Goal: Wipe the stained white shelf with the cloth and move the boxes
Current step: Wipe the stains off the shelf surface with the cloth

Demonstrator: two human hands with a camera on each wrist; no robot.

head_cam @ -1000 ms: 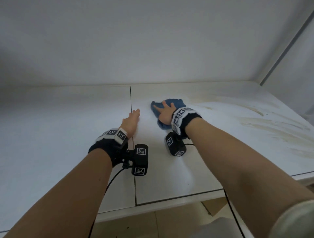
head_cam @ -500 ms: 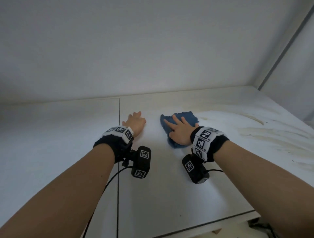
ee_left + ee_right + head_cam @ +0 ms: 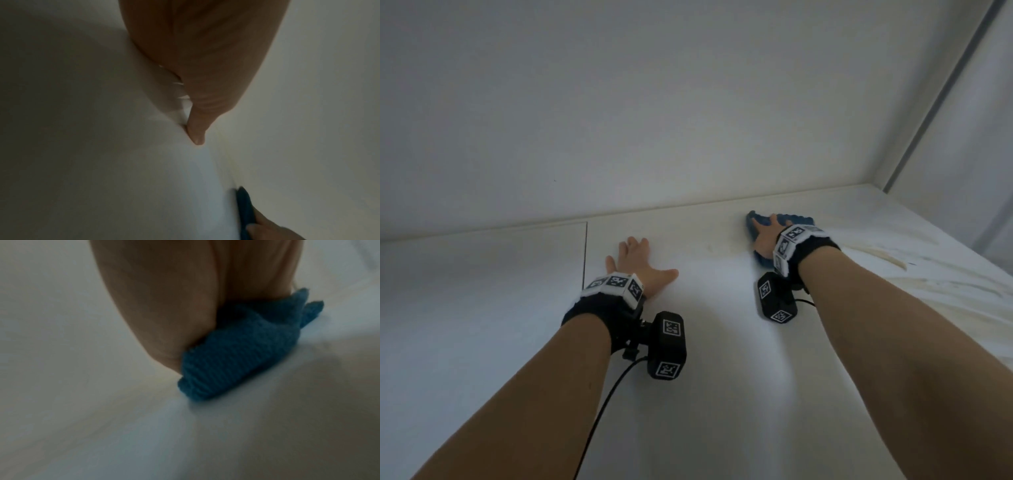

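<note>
A blue cloth (image 3: 758,224) lies flat on the white shelf (image 3: 722,342), close to the back wall. My right hand (image 3: 768,236) presses on it with straight fingers; the right wrist view shows the palm on the ribbed cloth (image 3: 236,352). Flat on the bare shelf to the left rests my left hand (image 3: 640,262), fingers spread, thumb pointing right. In the left wrist view the left thumb (image 3: 197,129) touches the shelf and the cloth (image 3: 244,211) shows at the lower right. Brownish stains (image 3: 887,262) streak the shelf right of the cloth. No boxes are in view.
A thin seam (image 3: 585,250) splits the shelf left of my left hand. The back wall (image 3: 654,120) rises just behind both hands, and a side wall with a grey strip (image 3: 941,96) closes the right end.
My right hand has pushed the cloth away toward the back wall and a little to the right. The left hand stays flat on the shelf with its fingers spread wider. The view has tilted up.
</note>
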